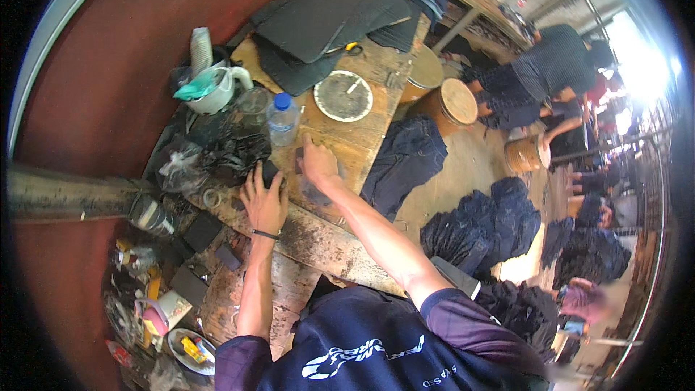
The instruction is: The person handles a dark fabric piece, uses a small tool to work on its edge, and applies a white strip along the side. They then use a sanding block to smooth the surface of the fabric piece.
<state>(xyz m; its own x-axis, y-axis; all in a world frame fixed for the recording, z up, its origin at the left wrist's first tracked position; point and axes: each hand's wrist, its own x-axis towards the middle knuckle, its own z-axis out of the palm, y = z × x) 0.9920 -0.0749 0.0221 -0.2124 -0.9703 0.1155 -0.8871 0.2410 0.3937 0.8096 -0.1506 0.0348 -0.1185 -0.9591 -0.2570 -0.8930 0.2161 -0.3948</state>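
Observation:
My left hand [265, 203] rests at the near edge of the wooden worktable [347, 146], palm down. Its thumb and forefinger lie on either side of a small black piece [270, 172]. To its right, the fingers of my right hand [319, 164] are curled, pressing on a thin dark grey flat piece [299, 162]; part of that piece is hidden by the hand. A clear bottle with a blue cap [283, 117] stands just beyond both hands. Crumpled black plastic [242, 150] touches the area by my left fingers.
Beyond lie a round dusty plate [343, 96] and stacked dark panels [318, 18]. A white jug [213, 94] stands left. Dark jeans [405, 156] hang at the table's right edge; denim piles [481, 224] and drum-shaped stools [457, 101] are farther right, with other people [554, 65].

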